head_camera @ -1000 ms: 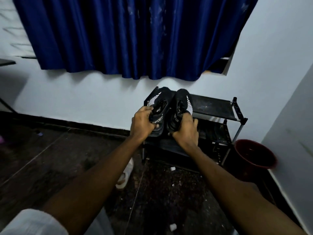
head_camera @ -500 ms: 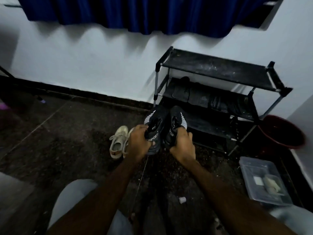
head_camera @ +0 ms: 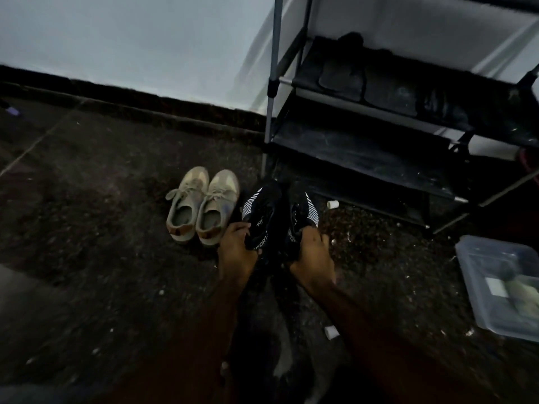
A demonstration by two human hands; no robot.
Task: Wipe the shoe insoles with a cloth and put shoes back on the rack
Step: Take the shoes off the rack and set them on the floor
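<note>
The black white-striped shoes, side by side, point toes toward the rack.

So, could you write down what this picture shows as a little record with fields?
Left hand: grips the left black shoe
Right hand: grips the right black shoe
Beige shoes: paired on the floor, left of the black ones
Rack: behind the hands, dark footwear on one shelf
Clear box: on the floor, far right
</note>
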